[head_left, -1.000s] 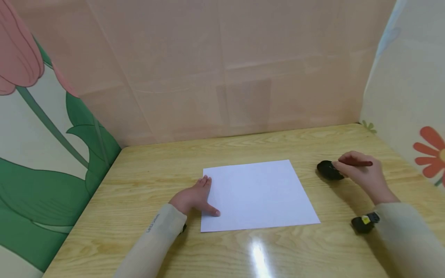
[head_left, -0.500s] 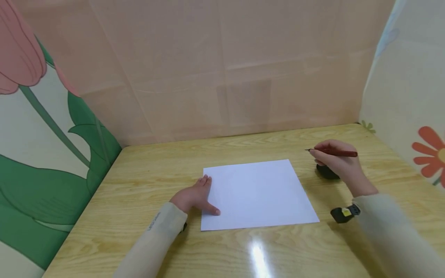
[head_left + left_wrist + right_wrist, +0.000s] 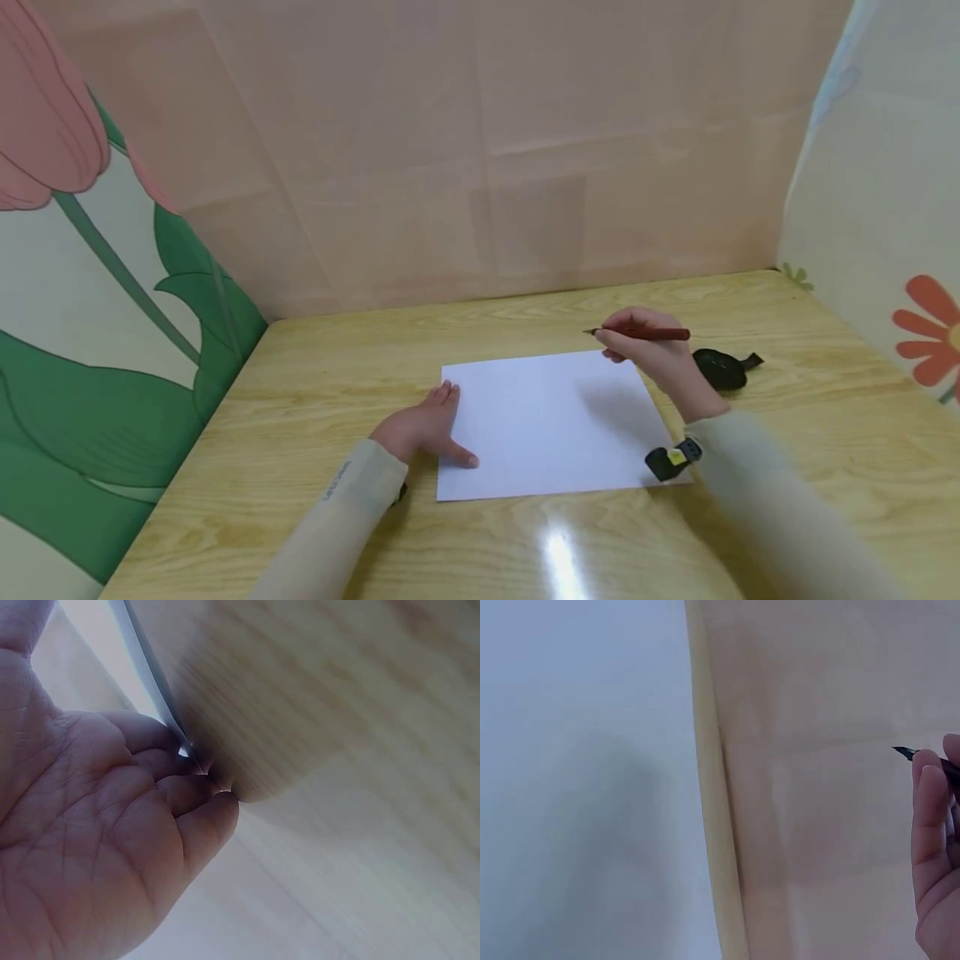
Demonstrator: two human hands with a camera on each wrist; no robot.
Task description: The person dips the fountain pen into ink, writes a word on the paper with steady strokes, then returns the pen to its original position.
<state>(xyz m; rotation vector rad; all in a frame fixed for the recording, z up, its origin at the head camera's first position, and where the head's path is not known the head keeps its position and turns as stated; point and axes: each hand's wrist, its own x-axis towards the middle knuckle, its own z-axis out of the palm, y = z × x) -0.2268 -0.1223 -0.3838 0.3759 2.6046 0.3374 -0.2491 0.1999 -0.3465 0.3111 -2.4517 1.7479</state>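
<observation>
Paper [image 3: 525, 425] lies flat before the person, its six o'clock edge open to a broad band of table [image 3: 337, 358]. At its nine o'clock edge the left hand [image 3: 423, 425] rests unclenched, thumb spread on the sheet, fingers along the border. The right wrist's black camera [image 3: 663, 464] hangs over the four o'clock corner, hiding part of it. Over the two o'clock corner the right hand [image 3: 648, 357] pinches a dark red pen [image 3: 663, 334], lifted, tip toward nine o'clock; a shadow falls on the sheet below. Beyond that wrist, at half past two, sits a black dish [image 3: 720, 369] with a short handle, apart from the paper. Wood-grain tabletop continues past the twelve o'clock edge to a pinkish wall cloth [image 3: 390, 167], with a printed tulip [image 3: 52, 117] at ten o'clock and a red flower [image 3: 924, 329] at two.
</observation>
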